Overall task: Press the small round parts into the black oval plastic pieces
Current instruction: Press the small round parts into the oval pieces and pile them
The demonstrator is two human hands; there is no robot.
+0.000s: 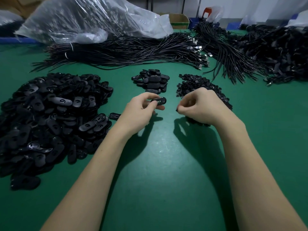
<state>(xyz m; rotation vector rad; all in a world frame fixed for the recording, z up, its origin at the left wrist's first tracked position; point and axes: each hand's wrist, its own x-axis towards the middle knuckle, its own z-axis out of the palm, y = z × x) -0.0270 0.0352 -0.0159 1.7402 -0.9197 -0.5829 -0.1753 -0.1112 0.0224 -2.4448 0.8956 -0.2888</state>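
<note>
Between the two hands, over the green surface (166, 155), the left hand (141, 112) grips one black oval piece (159, 101) while the right hand (198, 105) pinches a small round part (177, 110) at its fingertips, apart from the oval. Next, probably, seat it in the hole. Beyond the left hand, a clear bag (80, 19) holds dark parts.

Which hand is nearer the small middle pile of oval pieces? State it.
Left. The left hand, holding an oval piece, sits just below the middle pile; the right hand is off to that pile's right, over the small round parts.
</note>
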